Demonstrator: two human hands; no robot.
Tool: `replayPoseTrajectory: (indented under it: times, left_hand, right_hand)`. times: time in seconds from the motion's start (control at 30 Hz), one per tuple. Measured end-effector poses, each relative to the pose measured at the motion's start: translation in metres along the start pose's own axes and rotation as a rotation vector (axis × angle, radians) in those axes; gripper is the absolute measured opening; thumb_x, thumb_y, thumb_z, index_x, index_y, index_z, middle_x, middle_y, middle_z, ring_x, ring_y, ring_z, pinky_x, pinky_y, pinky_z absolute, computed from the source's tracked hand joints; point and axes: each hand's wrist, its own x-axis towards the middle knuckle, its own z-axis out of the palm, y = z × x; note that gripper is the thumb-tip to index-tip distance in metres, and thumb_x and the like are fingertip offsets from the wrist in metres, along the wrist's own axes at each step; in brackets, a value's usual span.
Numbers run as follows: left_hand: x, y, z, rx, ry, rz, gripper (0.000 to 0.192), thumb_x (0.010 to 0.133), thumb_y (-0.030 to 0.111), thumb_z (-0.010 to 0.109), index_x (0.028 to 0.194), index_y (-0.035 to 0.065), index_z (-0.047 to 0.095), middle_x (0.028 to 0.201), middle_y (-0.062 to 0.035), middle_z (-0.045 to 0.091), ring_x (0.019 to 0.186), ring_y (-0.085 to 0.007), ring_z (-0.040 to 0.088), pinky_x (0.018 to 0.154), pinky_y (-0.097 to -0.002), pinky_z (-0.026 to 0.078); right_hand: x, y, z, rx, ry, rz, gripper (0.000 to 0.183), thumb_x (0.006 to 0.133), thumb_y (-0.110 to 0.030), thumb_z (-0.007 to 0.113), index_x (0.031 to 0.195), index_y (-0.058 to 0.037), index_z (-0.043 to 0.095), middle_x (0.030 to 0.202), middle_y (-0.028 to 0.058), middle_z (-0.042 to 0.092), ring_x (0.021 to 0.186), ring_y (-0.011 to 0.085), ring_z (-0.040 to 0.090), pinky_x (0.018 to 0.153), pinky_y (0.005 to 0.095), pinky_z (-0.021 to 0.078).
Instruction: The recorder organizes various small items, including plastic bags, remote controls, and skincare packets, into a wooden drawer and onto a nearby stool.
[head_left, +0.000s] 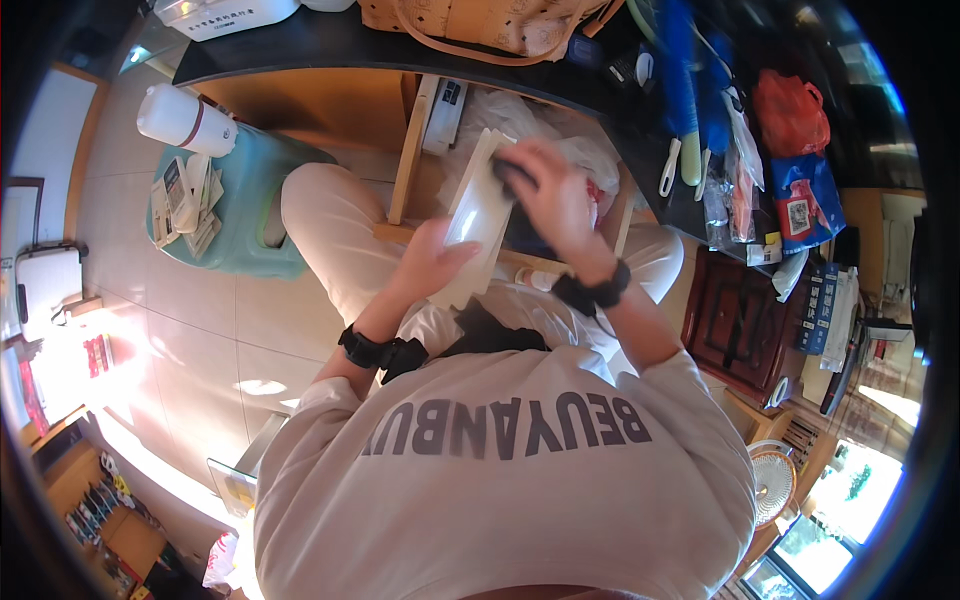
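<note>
My left hand (431, 262) grips the lower left side of a long cream-white plastic container (480, 210), with its thumb over the glossy face. The container stands tilted above my lap, and its exact kind is unclear. My right hand (551, 184) is curled around a small dark object (515, 178) against the container's upper right side. Motion blurs that hand, and the object cannot be identified. Beneath both hands, a pulled-out wooden drawer (405, 169) holds crumpled clear plastic bags (506, 112) and a narrow white box (445, 116).
Left of my knee, a teal plastic stool (255, 195) carries a white bottle (187, 120) and several small cream items (184, 195). The black desktop (300, 52) bears a tan handbag (480, 26), a red plastic bag (791, 112) and a blue packet (806, 202).
</note>
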Motion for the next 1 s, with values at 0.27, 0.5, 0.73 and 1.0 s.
replayPoseTrajectory:
  times: [0.27,0.5,0.73,1.0]
  left_hand:
    - [0.012,0.002,-0.002,0.064,0.071,0.094,0.021,0.085,0.009,0.065,0.100,-0.0038,0.059,0.083,-0.0059,0.064,0.077,-0.0085,0.056,0.068,-0.0270,0.048]
    - [0.009,0.004,0.002,-0.007,0.103,0.139,0.018,0.081,0.006,0.062,0.095,-0.0050,0.060,0.076,-0.0129,0.063,0.070,-0.0121,0.056,0.065,-0.0293,0.048]
    - [-0.001,0.004,-0.007,0.204,0.055,0.113,0.019,0.081,0.017,0.064,0.083,-0.0023,0.062,0.068,-0.0190,0.059,0.059,-0.0242,0.057,0.058,-0.0366,0.045]
    - [-0.004,-0.008,-0.024,0.036,0.290,0.012,0.028,0.085,0.017,0.065,0.101,-0.0053,0.059,0.080,-0.0107,0.064,0.073,-0.0111,0.056,0.065,-0.0295,0.048]
  right_hand:
    - [-0.015,-0.017,0.007,0.041,-0.134,-0.112,0.023,0.072,-0.003,0.065,0.095,-0.0073,0.063,0.095,0.0096,0.060,0.081,0.0306,0.062,0.067,0.0361,0.0519]
    - [-0.034,-0.022,0.015,0.108,-0.258,-0.107,0.031,0.068,-0.001,0.067,0.098,-0.0081,0.062,0.096,0.0098,0.060,0.085,0.0306,0.062,0.071,0.0352,0.0521]
    - [-0.002,0.012,-0.011,0.005,0.018,0.260,0.021,0.076,-0.010,0.067,0.096,-0.0058,0.062,0.098,0.0133,0.061,0.089,0.0341,0.060,0.075,0.0378,0.0500]
    - [-0.016,0.005,-0.090,-0.069,0.252,0.282,0.017,0.084,-0.005,0.062,0.100,-0.0003,0.059,0.098,0.0118,0.061,0.093,0.0242,0.058,0.086,0.0315,0.0437]
